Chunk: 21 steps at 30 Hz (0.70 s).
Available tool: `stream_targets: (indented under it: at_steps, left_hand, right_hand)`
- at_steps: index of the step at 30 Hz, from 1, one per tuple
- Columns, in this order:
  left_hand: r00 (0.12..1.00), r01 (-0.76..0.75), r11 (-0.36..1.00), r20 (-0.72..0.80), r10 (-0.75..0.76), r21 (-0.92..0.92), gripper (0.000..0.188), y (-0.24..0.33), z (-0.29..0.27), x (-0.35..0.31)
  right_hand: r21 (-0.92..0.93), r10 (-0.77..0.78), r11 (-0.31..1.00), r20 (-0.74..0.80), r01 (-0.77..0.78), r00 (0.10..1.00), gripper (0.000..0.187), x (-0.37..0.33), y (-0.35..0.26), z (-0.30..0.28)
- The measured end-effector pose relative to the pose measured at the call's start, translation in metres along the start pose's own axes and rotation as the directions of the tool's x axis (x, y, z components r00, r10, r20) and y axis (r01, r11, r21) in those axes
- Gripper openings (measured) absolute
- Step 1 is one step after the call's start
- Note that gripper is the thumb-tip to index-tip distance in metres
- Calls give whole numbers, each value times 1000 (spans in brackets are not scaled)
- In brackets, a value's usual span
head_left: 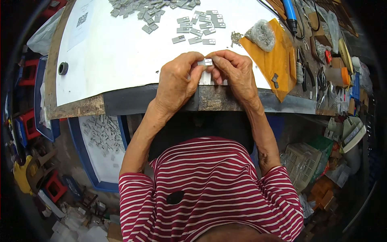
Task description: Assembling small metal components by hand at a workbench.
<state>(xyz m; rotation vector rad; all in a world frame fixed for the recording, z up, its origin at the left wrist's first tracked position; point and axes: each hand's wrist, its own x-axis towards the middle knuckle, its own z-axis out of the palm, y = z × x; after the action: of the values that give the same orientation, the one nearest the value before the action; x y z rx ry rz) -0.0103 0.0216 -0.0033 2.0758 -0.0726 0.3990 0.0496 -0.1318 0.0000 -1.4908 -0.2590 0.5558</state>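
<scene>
Near the table's front edge, a small grey rectangular metal piece (205, 62) is pinched between both hands. My left hand (179, 78) grips its left end with thumb and forefinger. At its right end the thumb and fingers of my right hand (237, 72) are closed on it; whether they also hold a tiny part is hidden. Beyond the hands lie several similar grey pieces (195, 32), spread singly and in short rows. Farther back is a large heap of grey pieces (149, 10). Tiny metal parts (236, 38) are piled to the right of the loose pieces.
White paper (109, 60) covers the table, with a black ring (63, 68) at left. A yellow-orange envelope (278, 60) bears a clear plastic bag (263, 35). A blue-handled tool (289, 14) and pliers (309, 68) lie at right. Below left stands a blue tray (86, 165) of metal pieces.
</scene>
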Motion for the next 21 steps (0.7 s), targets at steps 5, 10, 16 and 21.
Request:
stream_targets:
  at_steps: [5,10,16,21]
  left_hand:
    - [996,85,995,-19,-84,54,17,-6,-19,5]
    - [987,125,982,-123,-108,139,18,-28,-39,20]
    - [974,133,956,-213,-77,262,13,-55,-42,34]
    - [978,157,925,-184,-97,346,12,-60,-36,42]
  right_hand:
    - [39,-10,999,14,9,1000,22,-1,2,1]
    - [-13,-2,1000,-18,1,1000,23,-8,-1,-2]
    - [-4,4,1000,-37,-4,999,22,-13,1,-1]
    - [-51,5,999,-28,-6,1000,21,-14,2,-4]
